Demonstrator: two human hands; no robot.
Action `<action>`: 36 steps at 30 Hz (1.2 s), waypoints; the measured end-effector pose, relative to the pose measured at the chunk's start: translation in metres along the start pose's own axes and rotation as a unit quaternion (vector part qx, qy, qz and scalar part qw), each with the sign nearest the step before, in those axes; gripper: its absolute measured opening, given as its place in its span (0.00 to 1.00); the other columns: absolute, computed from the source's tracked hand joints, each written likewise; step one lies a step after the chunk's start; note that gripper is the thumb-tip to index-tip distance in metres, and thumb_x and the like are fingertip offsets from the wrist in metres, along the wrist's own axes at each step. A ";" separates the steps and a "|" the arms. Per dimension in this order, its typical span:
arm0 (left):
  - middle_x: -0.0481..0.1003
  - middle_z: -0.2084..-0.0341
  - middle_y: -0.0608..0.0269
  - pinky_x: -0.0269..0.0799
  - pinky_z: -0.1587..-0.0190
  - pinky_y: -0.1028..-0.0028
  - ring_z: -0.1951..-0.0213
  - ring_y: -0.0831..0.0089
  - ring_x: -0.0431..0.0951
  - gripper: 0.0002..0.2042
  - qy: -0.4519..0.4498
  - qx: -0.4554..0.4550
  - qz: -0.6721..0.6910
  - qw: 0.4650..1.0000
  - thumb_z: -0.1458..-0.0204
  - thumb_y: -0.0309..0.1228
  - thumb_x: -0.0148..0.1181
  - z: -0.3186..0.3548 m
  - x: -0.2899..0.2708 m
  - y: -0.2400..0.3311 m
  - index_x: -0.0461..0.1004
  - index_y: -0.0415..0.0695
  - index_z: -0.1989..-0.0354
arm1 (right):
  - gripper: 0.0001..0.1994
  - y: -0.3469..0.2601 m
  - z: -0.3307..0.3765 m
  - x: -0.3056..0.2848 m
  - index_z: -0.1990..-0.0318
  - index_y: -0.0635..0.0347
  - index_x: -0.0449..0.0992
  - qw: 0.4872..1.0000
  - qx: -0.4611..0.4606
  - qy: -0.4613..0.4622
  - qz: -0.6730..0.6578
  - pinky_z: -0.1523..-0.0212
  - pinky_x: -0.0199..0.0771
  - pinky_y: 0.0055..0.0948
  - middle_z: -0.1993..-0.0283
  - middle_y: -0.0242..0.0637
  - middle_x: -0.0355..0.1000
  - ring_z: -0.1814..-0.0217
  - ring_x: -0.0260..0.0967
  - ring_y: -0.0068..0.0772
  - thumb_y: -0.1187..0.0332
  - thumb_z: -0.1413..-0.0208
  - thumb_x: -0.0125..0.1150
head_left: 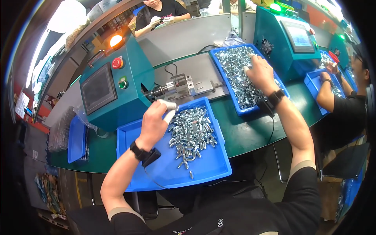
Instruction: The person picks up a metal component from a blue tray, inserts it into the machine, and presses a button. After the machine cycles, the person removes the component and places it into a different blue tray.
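Note:
My left hand [156, 117], fingertips capped in white, hovers over the near blue tray [203, 168] just below the chuck [158, 92] of the teal machine [113, 86]; whether it holds a part I cannot tell. A heap of small silver metal cylinders [192, 131] lies in that tray, right of the hand. My right hand [259, 72] reaches into the far blue tray [231, 92], fingers down among its pile of silver metal parts [235, 66]. Both wrists wear black bands with cables.
A second teal machine with a screen [291, 39] stands at the right. A person in black [344, 105] works at another blue tray [313, 84] on the right. Another person [160, 13] sits across the bench. A small blue tray [76, 139] lies at the left.

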State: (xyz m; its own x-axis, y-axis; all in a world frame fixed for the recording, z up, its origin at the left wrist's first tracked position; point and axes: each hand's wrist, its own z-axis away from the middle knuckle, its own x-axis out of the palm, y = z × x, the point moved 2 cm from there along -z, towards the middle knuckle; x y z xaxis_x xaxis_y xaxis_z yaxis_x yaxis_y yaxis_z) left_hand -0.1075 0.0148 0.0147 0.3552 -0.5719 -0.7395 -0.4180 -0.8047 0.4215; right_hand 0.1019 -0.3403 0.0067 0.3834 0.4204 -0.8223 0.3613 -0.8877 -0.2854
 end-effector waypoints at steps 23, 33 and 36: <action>0.77 0.66 0.59 0.74 0.55 0.58 0.58 0.55 0.77 0.07 -0.068 0.056 -0.156 0.984 0.46 0.24 0.68 -0.113 0.046 -0.022 0.85 0.45 0.59 | 0.23 -0.065 0.107 0.005 0.38 0.60 0.80 0.892 -0.127 0.050 -0.431 0.59 0.82 0.30 0.54 0.40 0.81 0.54 0.80 0.35 0.77 0.42 0.73; 0.77 0.66 0.57 0.76 0.54 0.56 0.57 0.54 0.78 0.10 -0.030 0.147 -0.221 0.964 0.46 0.22 0.68 -0.089 0.040 -0.015 0.85 0.43 0.55 | 0.30 -0.111 0.088 0.014 0.26 0.59 0.69 0.845 -0.025 -0.186 -0.501 0.43 0.81 0.36 0.36 0.47 0.79 0.38 0.79 0.39 0.70 0.35 0.69; 0.78 0.64 0.56 0.76 0.52 0.56 0.56 0.53 0.79 0.11 -0.025 0.110 -0.172 0.979 0.45 0.22 0.69 -0.056 0.026 -0.001 0.85 0.43 0.53 | 0.37 -0.124 0.070 0.046 0.19 0.60 0.57 0.788 0.008 -0.223 -0.574 0.30 0.73 0.40 0.24 0.51 0.70 0.27 0.72 0.42 0.69 0.33 0.66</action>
State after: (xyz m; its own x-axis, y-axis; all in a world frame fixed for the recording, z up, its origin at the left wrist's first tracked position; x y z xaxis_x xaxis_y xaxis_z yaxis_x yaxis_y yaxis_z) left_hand -0.0508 -0.0078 0.0247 0.4670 -0.2606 -0.8450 -0.4538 -0.8908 0.0239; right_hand 0.0150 -0.2241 -0.0307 -0.5259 0.8436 -0.1080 0.2396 0.0251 -0.9705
